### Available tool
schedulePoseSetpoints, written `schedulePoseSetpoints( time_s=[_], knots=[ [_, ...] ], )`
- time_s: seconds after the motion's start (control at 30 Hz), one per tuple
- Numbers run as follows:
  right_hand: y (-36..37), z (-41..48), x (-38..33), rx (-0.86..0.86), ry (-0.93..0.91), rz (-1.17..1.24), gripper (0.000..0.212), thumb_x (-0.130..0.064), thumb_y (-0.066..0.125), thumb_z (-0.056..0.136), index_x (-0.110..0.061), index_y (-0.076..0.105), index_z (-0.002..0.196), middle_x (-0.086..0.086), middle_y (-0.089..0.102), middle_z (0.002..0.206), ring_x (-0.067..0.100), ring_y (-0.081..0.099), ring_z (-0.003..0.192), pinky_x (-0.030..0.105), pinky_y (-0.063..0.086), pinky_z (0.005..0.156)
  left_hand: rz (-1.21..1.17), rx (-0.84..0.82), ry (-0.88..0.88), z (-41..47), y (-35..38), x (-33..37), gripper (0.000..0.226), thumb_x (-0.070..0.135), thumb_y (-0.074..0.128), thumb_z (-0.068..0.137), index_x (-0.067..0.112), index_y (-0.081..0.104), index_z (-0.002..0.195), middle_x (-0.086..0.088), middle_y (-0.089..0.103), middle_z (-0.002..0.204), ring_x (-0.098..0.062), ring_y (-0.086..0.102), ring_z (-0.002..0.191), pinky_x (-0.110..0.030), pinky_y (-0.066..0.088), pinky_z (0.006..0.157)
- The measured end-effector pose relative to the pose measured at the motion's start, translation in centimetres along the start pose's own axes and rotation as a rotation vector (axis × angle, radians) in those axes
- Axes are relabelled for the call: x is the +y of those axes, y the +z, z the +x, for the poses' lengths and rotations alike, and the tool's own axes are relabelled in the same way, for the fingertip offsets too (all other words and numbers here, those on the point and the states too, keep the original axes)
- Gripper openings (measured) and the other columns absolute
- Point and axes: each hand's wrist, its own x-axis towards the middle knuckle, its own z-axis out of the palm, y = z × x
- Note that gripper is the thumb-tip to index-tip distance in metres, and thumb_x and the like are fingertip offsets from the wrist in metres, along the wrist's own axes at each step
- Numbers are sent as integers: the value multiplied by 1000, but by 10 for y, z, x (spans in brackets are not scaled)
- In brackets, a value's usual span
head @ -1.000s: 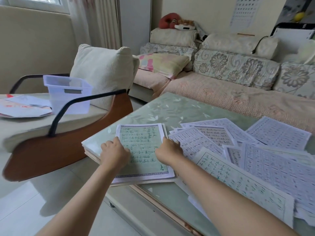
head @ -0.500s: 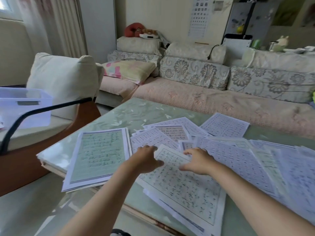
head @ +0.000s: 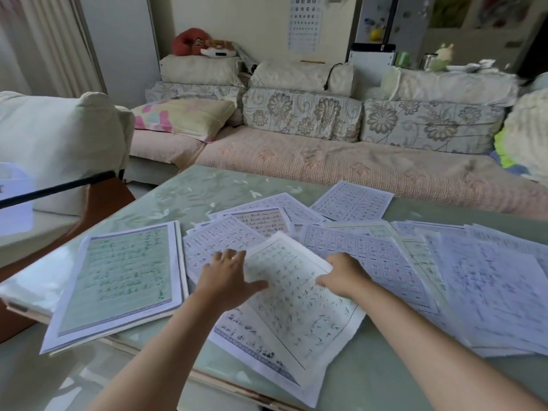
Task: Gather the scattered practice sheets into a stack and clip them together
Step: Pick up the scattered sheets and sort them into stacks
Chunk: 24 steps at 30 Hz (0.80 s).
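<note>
A squared stack of practice sheets (head: 118,286) with a green-lined top page lies at the table's near left corner. Right of it, several loose practice sheets (head: 489,286) overlap across the green glass table (head: 192,191). One large sheet (head: 296,301) sits in front of me, its far edge raised off the others. My left hand (head: 226,277) is at that sheet's left edge with fingers spread and the thumb lying on the paper. My right hand (head: 341,275) has curled fingers gripping its right edge. No clip is visible.
An armchair with a cream cushion (head: 59,137) stands left of the table, with a clear plastic bin (head: 12,200) on its seat. A long sofa (head: 326,164) runs behind the table's far edge. One sheet (head: 353,201) lies apart at the back.
Both hands left the stack at the left corner and moved right onto the large loose sheet. That sheet's far edge has lifted. My view has swung right.
</note>
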Motion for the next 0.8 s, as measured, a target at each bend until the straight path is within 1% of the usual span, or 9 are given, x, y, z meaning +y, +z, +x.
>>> schedulePoseSetpoints(
  time_s=[0.13, 0.23, 0.37, 0.43, 0.5, 0.57, 0.6, 0.7, 0.8],
  knots=[
    [-16, -1, 38, 77, 191, 304, 24, -20, 78, 77, -10, 69, 98, 6, 70, 87, 23, 68, 79, 24, 49, 62, -192, -102, 321, -3, 0, 55, 101, 84, 49, 69, 31, 23, 151, 5, 22, 158, -17, 21, 143, -46, 27, 116],
    [-21, -7, 53, 52, 283, 653, 23, -12, 74, 84, -4, 66, 104, 10, 70, 90, 25, 68, 81, 29, 55, 67, -134, -193, 492, -8, 9, 95, 117, 87, 57, 59, 36, 9, 153, 10, 5, 161, -16, 5, 148, -50, 17, 119],
    [-28, -19, 61, -59, 183, 892, 21, -12, 67, 91, -2, 69, 109, 13, 75, 93, 29, 71, 92, 47, 54, 94, -39, -192, 512, -3, 32, 124, 124, 79, 65, 60, 35, -3, 154, 7, -1, 162, -17, 1, 149, -46, 16, 120],
    [-35, -23, 69, -55, 45, 710, 22, -17, 65, 93, -9, 69, 113, 2, 72, 95, 19, 66, 100, 37, 48, 102, -46, -164, 477, 0, 38, 128, 104, 61, 65, 77, 31, 2, 154, 4, 7, 162, -18, 11, 148, -43, 22, 118],
    [-44, -22, 81, 40, -56, 394, 31, -27, 66, 91, -17, 67, 121, -3, 67, 116, 13, 60, 109, 28, 45, 97, -104, -123, 471, 4, 38, 125, 68, 40, 53, 94, 29, 22, 153, 3, 23, 159, -20, 27, 144, -40, 30, 115],
    [-51, -21, 96, 110, -88, 84, 49, -39, 65, 89, -26, 55, 135, -2, 51, 141, 16, 50, 125, 29, 40, 102, -173, -85, 473, 6, 35, 119, 41, 31, 43, 100, 29, 47, 140, 7, 41, 150, -17, 42, 135, -38, 39, 110],
    [-52, -21, 103, 98, -95, -64, 60, -47, 63, 88, -29, 46, 143, -2, 38, 152, 19, 39, 137, 33, 33, 110, -171, -74, 462, 6, 32, 115, 38, 36, 42, 100, 31, 51, 137, 9, 44, 147, -16, 43, 134, -38, 41, 109],
    [-44, -23, 115, -32, -95, -331, 88, -69, 49, 86, -30, 15, 157, 2, -1, 165, 24, -4, 152, 44, 3, 122, -29, -159, 323, 8, 29, 101, 77, 73, 46, 84, 33, 32, 148, 9, 26, 157, -17, 27, 144, -45, 30, 115],
    [-30, -26, 107, -54, -101, -429, 88, -72, 37, 89, -24, 8, 158, 9, 1, 165, 29, 1, 151, 47, 4, 122, 39, -206, 247, 9, 27, 88, 108, 87, 47, 65, 34, 14, 154, 4, 11, 162, -22, 13, 148, -47, 24, 117]
  ],
)
